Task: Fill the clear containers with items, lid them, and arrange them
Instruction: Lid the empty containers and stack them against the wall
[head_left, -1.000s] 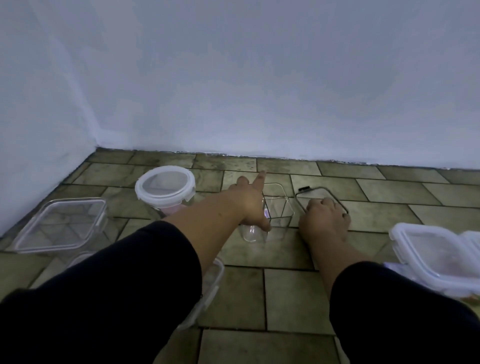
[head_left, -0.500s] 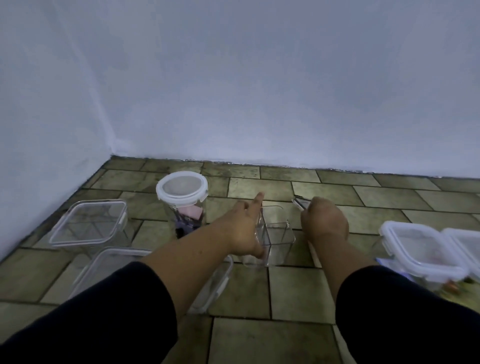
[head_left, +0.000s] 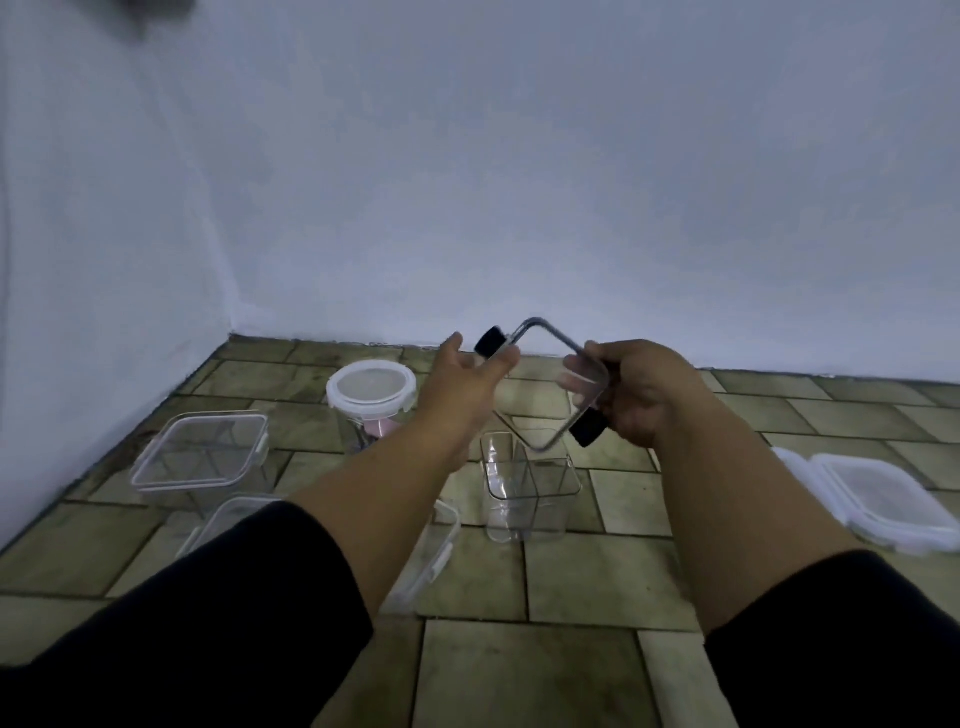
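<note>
A clear square lid (head_left: 545, 387) with a grey rim and two black clips is held in the air, tilted, between both hands. My right hand (head_left: 641, 397) grips its right side near one black clip. My left hand (head_left: 465, 382) touches its left edge by the other clip, fingers partly spread. Directly below stands a small clear square container (head_left: 527, 486) on the tiled floor, uncovered and with nothing visible inside.
A round jar with a white-rimmed lid (head_left: 371, 389) and pink contents stands at the back left. Two clear square containers (head_left: 202, 454) sit left, one (head_left: 431, 551) under my left forearm. White-rimmed lidded boxes (head_left: 878, 501) lie at the right. Walls close the back and left.
My right hand lifted the clear lid off the floor into the air. My left hand left the small container and rose to the lid's left edge.
</note>
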